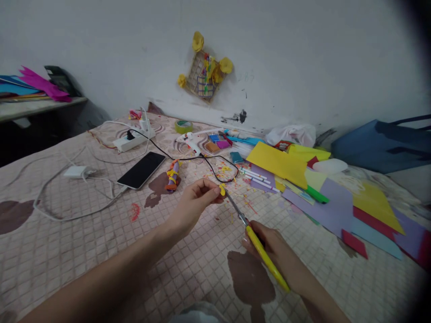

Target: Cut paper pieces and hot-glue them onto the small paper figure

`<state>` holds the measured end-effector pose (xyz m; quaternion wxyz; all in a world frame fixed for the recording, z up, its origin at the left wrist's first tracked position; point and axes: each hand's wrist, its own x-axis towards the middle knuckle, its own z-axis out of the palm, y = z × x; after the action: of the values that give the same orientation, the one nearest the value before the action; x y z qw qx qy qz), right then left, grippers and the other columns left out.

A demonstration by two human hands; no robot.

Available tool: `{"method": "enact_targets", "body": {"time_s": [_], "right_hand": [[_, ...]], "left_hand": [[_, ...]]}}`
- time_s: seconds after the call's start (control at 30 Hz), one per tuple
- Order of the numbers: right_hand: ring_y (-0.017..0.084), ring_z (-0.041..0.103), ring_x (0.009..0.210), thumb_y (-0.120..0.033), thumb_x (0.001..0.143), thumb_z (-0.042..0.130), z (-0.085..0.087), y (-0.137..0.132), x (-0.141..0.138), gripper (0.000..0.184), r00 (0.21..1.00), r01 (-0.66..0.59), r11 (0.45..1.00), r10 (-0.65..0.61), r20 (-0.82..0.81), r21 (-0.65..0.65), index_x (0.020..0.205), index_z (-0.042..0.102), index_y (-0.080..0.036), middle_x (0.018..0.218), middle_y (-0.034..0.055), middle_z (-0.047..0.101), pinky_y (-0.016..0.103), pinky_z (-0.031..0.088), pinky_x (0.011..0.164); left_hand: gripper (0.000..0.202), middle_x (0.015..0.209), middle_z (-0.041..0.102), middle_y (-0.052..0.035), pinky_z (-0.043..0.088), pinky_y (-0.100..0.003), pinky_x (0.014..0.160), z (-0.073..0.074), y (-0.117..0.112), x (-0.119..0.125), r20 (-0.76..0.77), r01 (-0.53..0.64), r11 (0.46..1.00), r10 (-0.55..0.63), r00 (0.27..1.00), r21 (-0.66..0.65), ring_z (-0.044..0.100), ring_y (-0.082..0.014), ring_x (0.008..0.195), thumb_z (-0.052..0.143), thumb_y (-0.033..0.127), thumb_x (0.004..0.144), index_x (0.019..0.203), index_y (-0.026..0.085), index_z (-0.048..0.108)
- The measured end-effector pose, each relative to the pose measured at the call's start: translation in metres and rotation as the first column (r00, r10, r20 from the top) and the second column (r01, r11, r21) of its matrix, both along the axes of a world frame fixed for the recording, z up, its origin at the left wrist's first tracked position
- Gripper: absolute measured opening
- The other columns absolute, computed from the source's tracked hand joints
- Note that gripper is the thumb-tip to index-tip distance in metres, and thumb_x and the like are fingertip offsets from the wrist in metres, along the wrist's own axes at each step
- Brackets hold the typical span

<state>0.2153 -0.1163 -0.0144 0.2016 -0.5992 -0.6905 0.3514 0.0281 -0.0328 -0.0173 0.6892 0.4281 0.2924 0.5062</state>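
Note:
Between the thumb and fingers of my left hand (200, 197) is a small yellow paper piece (222, 189). My right hand (269, 244) is closed around yellow-handled scissors (259, 249). Their metal blades point up and left, with the tips at the yellow piece; whether they are cutting into it I cannot tell. Beyond my left hand lies a small purple, orange and yellow craft figure (173, 176). Scraps of yellow and orange paper (225, 170) are scattered behind my hands.
A phone (141, 170) charges at left, near a power strip (131, 140) and loose cables. Behind are a glue gun (190, 142) and green tape roll (183, 126). Coloured sheets (323, 206) and white pens (259, 178) spread right. A blue bag (377, 143) stands at far right.

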Motion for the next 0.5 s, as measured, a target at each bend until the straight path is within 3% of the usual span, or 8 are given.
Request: {"method": "enact_targets", "body": {"time_s": [0.5], "right_hand": [[0.013,0.049,0.055,-0.037,0.082,0.054,-0.0009,0.0015,0.0074,0.021,0.998,-0.014,1.000,0.014,0.068,-0.001,0.071,0.048,-0.020,0.063,0.0000,0.057,0.024,0.034,0.051]], "left_hand": [[0.013,0.070,0.063,0.0005,0.047,-0.022,0.067,0.0040,0.0074,-0.0067,-0.130,0.072,0.997,-0.067,0.989,0.030,0.057,-0.0079,0.063,0.067,0.025,0.073,0.072,0.014,0.059]]}}
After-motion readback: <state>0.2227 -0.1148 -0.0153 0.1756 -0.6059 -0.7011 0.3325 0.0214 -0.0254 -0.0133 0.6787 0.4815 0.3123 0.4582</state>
